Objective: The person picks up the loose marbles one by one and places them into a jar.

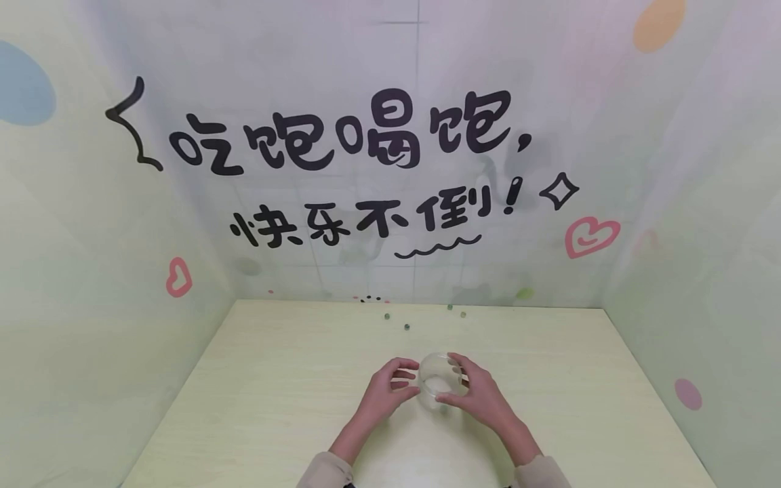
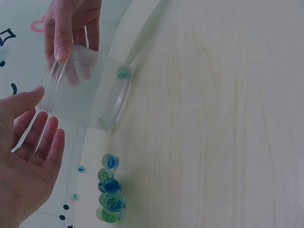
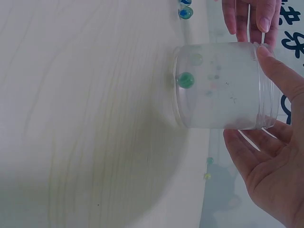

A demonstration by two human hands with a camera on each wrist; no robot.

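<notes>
In the head view, a round, clear plastic jar (image 1: 436, 379) was at the near part of a pale wood-grain table (image 1: 274, 379), a little right of centre. The right hand (image 1: 485, 400) grasped it from the right, thumb on the near side and fingers round the far side; the left hand (image 1: 384, 393) was just beside its left side, fingers relaxed and grasping nothing. Four small glass marbles (image 1: 407, 327) lay scattered beyond the jar, near the printed white wall (image 1: 342, 68) at the far edge. The left wrist view showed a tight row of blue and green swirled glass marbles (image 2: 109, 185) on the table, left of the jar, and the left thumb at or very near the jar's threaded rim; whether they touched could not be told. In the right wrist view, the right thumb pressed on that rim, and a green glass marble (image 3: 185, 80) showed near the base, apparently inside. Whether the base was resting on the table was unclear. The step in hand looked like steadying or positioning the jar around loose marbles. The next move seemed to call for a firm right-hand hold, with the left hand free to support the rim or reach the row.
</notes>
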